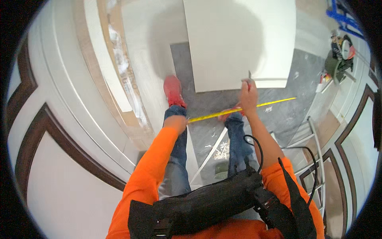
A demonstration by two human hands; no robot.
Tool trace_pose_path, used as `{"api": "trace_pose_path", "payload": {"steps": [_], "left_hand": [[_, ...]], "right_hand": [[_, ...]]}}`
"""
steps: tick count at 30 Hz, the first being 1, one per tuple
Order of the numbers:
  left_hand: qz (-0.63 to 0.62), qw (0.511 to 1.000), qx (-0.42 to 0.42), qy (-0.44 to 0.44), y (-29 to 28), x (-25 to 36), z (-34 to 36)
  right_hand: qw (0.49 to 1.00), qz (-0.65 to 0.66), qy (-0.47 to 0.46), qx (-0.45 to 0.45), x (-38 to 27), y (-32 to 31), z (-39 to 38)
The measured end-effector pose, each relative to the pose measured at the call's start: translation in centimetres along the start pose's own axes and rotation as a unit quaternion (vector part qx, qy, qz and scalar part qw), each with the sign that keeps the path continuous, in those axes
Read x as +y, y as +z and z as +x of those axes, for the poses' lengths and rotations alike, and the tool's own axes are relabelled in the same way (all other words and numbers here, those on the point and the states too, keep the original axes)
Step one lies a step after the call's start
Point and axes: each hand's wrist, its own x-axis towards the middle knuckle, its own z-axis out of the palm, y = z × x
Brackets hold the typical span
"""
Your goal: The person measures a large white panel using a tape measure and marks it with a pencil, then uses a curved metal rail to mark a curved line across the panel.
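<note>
In the middle of the frame, left of center, the left hand (175,122) has its fingers clamped on the left end of a yellow tape (211,116). The tape's pulled out across the frame, slanting up a bit and passing behind the right wrist, with its free end right of center over the grey floor (278,115). The right hand (248,93), just right of center, has its fingers closed around a small tool (250,74); looks like a knife to me, but it's too small and blurry to swear to. The tool's tip overlaps the bottom edge of a big white sheet (230,44) at top center, can't tell if it's touching.

Red shoe (173,89) left of center, just beside the sheet. Long white strip (105,59) upper left, ladder (314,151) lower right, some clutter (342,51) upper right under a blue frame (346,18). Black bag (199,203) slung across the bottom, between orange sleeves (145,175).
</note>
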Motion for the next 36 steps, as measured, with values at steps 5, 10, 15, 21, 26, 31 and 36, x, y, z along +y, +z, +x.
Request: {"api": "trace_pose_path", "payload": {"steps": [5,10,15,21,26,31,36], "left_hand": [[-0.086,0.99,0.06,-0.095,-2.7,-1.6,-13.2],[-0.119,0.981,0.076,-0.133,-2.8,-3.9,-20.4],[-0.135,0.976,0.086,-0.148,-4.7,-8.4,-25.3],[-0.163,0.963,0.139,-0.161,-17.8,-9.7,-28.6],[-0.128,0.968,0.176,-0.128,-32.1,-10.3,-25.8],[-0.171,0.961,0.18,-0.124,-47.8,-12.0,-23.1],[0.203,0.961,0.186,-0.019,-65.1,-8.4,-15.7]], "right_hand": [[0.999,-0.034,-0.009,0.039,-3.8,-11.7,1.0],[0.991,0.032,0.113,0.069,-3.7,-21.1,0.6],[0.903,0.285,0.294,0.13,-6.9,-26.6,-2.9],[0.95,0.154,0.272,0.025,-3.1,-25.4,-7.3],[0.94,0.15,0.307,0.009,-6.0,-16.6,-9.8],[0.844,0.259,0.469,-0.027,-18.1,-8.1,-6.0],[0.902,0.271,0.335,0.01,-26.9,-7.3,5.2]]}}
